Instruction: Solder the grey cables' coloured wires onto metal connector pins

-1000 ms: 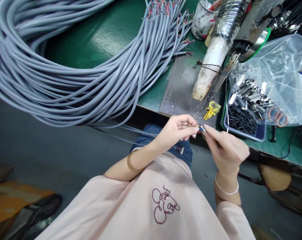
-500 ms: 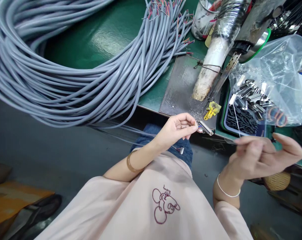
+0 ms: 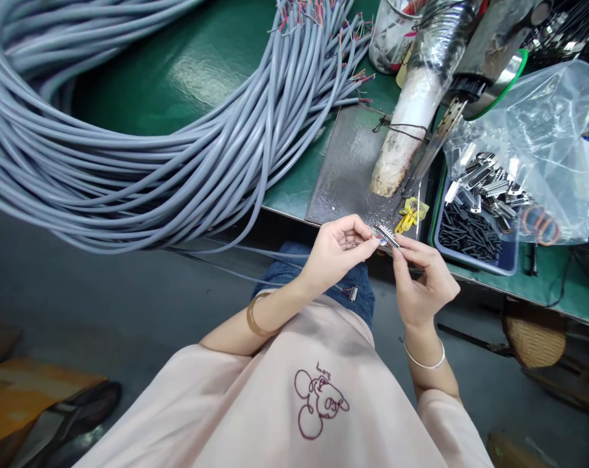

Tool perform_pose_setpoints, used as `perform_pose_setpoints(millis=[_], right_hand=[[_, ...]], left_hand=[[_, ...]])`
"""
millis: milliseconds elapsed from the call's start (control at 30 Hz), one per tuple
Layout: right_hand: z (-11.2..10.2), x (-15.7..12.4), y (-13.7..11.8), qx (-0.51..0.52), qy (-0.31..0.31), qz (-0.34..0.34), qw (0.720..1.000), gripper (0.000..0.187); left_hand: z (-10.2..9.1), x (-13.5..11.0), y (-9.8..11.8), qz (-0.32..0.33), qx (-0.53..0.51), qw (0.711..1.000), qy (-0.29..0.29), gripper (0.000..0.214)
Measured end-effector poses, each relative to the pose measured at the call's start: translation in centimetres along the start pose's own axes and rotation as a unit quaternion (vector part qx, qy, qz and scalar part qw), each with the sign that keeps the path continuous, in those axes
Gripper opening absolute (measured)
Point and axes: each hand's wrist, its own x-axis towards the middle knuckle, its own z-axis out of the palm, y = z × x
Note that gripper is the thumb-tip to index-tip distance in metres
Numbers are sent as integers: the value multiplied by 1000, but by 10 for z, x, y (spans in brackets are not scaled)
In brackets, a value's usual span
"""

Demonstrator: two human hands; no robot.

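Observation:
My left hand [image 3: 340, 250] is closed in a pinch on thin coloured wires, their ends close to a metal multi-pin connector [image 3: 387, 235]. The fingers partly hide the wires. My right hand [image 3: 424, 276] pinches the lower right end of that connector between thumb and fingers. The connector is tilted, just off the front edge of a dark metal plate [image 3: 346, 166]. Behind it sit yellow clips [image 3: 409, 214] and the tip of a soldering iron. On my lap lies another small connector [image 3: 353, 294] on a cable.
A large coil of grey cables [image 3: 187, 175] with stripped ends covers the green bench's left. A white-wrapped cylinder [image 3: 406, 136] leans over the plate. To the right stand a blue tray [image 3: 506, 260] of black sleeves and metal connectors, and a clear plastic bag [image 3: 558, 130].
My right hand has come in from the right and now grips the connector's end. The connector has shifted slightly up and left. My left hand stays almost in place.

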Motion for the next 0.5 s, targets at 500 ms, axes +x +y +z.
perform_pose_setpoints(millis=[500], right_hand=[[4, 20, 5, -19, -6, -25, 999, 17]], left_hand=[[18, 19, 7, 111, 137, 981, 86, 17]])
